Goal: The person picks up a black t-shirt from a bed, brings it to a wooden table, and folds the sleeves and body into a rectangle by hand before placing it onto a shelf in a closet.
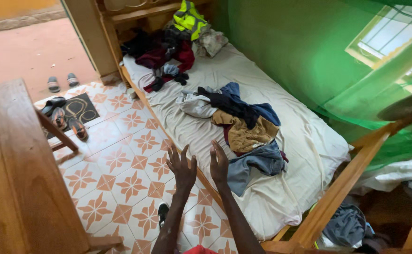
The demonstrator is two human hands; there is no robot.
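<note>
Both hands, left hand and right hand, reached empty with fingers spread toward the clothes on the mattress.

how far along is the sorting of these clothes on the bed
Done: nothing looks folded or stacked. The clothes pile in the middle of the mattress is a loose heap, and another heap lies at the far end. In hand: nothing; the left hand and right hand are open and empty, raised near the bed's edge. Left: both heaps.
</note>
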